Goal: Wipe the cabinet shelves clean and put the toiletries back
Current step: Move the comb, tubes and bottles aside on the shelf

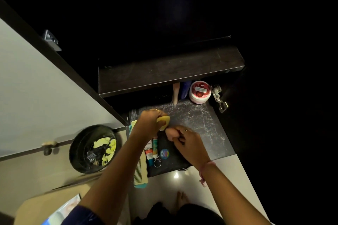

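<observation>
Left hand [149, 121] fisted, gripping; right hand [184, 139] curled, both forearms extended.

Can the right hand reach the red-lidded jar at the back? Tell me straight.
Probably yes. The red-lidded jar stands at the back right of the lower shelf, with bare shelf between it and the right hand. That hand, though, seems busy pinching something.

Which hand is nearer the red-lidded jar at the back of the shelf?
Right. The right hand sits closer to the red-lidded jar, below and slightly left of it. The left hand, gripping a yellow sponge, is farther left.
</observation>
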Motion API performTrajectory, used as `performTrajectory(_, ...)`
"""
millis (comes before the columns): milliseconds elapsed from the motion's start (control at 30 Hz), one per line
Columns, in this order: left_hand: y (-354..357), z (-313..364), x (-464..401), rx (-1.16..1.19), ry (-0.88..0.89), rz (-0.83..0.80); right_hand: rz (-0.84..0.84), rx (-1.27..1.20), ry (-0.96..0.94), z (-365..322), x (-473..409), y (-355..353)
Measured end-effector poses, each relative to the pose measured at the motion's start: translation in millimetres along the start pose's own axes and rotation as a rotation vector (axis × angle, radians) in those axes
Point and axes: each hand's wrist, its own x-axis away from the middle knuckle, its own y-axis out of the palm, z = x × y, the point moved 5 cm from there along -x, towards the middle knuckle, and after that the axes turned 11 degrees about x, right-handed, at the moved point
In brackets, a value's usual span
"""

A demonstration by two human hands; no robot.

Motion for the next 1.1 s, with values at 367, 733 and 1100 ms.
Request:
performTrajectory(367, -1.1, -10.5, 4.7, 0.017, 0.002, -0.004, -0.102, -0.057, -0.076, -25.4, 5.9, 25.9)
performTrajectory(733, -4.1, -12.3, 9.6, 0.047, 0.016, -0.027, -0.135, -0.045, -0.016, -24.8, 8.3, 22.8)
performTrajectory(1100, -31.2, 13.5, -22.5, 0.326, -0.304, 0.263, 0.216, -0.019, 0.216, 1.6, -47.0, -60.7)
